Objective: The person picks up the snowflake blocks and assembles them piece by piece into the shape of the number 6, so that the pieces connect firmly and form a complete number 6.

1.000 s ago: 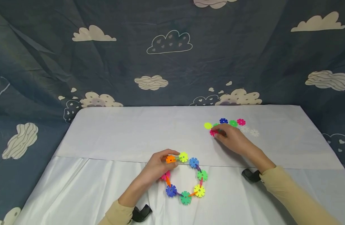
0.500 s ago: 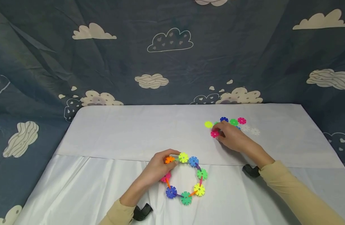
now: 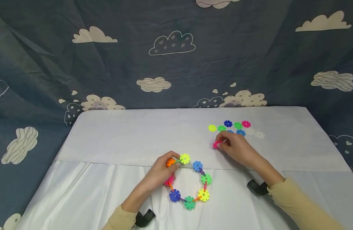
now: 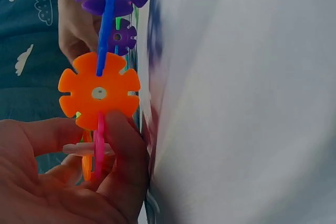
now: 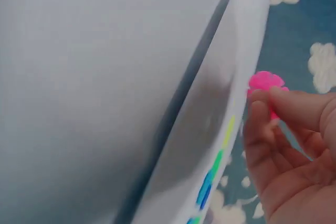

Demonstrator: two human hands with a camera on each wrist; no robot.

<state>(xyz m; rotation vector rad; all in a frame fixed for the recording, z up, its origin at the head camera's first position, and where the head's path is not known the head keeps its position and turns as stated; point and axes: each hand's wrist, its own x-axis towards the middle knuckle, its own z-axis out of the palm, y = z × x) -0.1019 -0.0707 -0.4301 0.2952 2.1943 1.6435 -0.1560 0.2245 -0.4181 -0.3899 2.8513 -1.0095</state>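
Near the front middle of the white-covered worktop (image 3: 107, 137), you have a ring-shaped chain of notched discs (image 3: 189, 203), with a gap at the far side between a yellow disc (image 3: 184, 158) and a light blue disc (image 3: 197, 166). Your left hand (image 3: 160, 171) has its thumb and fingers pinching the chain around the orange disc (image 3: 170, 162), at the ring's far left; the left wrist view shows those fingers curled about pieces seen edge-on. Your right hand (image 3: 238, 148) grasps a loose pink disc (image 3: 215, 145) between thumb and fingers, away from the ring, towards the back of the worktop. Just beyond that hand lies a cluster of loose discs (image 3: 238, 125) in yellow, green, blue, pink and a whitish tone; your hand partly covers one blue one. Behind the worktop hangs a dark cloth (image 3: 176, 70) printed with pale clouds.
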